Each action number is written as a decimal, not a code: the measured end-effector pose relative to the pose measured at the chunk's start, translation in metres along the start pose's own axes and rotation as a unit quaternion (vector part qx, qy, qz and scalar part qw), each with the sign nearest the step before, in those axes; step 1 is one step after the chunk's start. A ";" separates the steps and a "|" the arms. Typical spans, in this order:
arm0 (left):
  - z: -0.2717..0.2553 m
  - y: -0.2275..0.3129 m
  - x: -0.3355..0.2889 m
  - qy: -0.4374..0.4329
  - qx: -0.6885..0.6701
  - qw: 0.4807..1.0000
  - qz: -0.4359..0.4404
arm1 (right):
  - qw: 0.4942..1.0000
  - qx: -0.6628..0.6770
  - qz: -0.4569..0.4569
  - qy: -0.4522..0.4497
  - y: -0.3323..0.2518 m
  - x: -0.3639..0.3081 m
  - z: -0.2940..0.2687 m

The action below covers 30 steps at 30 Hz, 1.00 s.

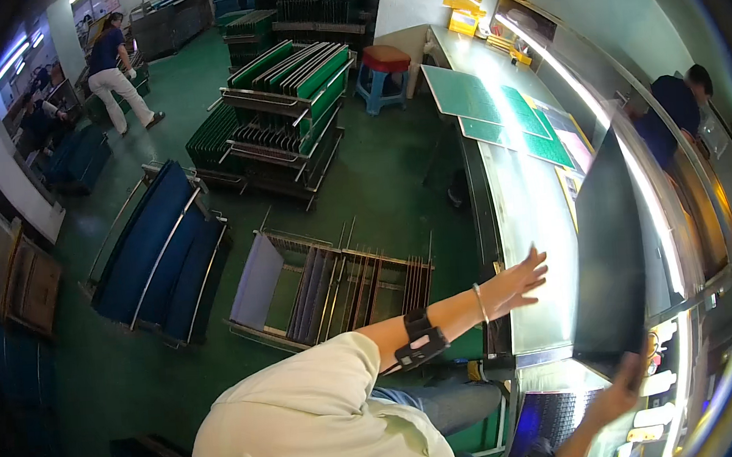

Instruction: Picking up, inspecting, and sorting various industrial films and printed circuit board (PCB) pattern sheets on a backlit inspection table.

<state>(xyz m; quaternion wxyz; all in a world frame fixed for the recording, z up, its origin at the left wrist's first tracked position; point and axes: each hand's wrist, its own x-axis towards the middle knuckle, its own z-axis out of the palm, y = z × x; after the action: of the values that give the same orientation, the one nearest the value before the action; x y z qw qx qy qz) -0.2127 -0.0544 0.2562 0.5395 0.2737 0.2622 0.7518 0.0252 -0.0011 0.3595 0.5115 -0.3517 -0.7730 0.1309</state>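
Note:
A large dark flat panel (pixel 607 254) stands tilted above the lit bench on the right. My right hand (pixel 622 391) grips it at its lower edge, with the fingers partly hidden behind it. My left hand (pixel 518 286) reaches over the bright bench top (pixel 536 327) with its fingers spread, holding nothing, apart from the panel's left side. Below the bench top, beside my right forearm, is a dark glossy sheet with a fine grid pattern (pixel 548 428). Farther up the bench lie several thin green panels (pixel 467 94), overlapping one another.
Racks of upright green panels (pixel 288 85) stand on the floor ahead. To the left are a rack of blue panels (pixel 164 251) and a low slotted metal rack (pixel 328 286). A red-topped stool (pixel 385 70) stands beyond the bench. Other people (pixel 113 68) work far left and at right.

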 end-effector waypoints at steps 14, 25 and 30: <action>-0.030 -0.041 -0.038 0.175 -0.292 0.940 -0.033 | 0.860 0.051 -0.223 -0.455 -0.015 -0.074 0.099; -0.030 -0.037 -0.048 0.080 -0.316 0.945 -0.035 | 0.899 -0.102 -0.217 -0.367 0.016 -0.059 0.100; -0.045 -0.036 -0.055 0.315 -0.103 0.941 -0.064 | 0.943 -0.175 -0.278 -0.060 0.001 0.079 0.033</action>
<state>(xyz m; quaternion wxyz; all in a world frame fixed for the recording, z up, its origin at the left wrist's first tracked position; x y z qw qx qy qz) -0.2053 -0.1017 0.1922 0.5015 -0.0516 0.3569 0.7864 -0.0220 0.0587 0.3993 0.4105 -0.1982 -0.8801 -0.1328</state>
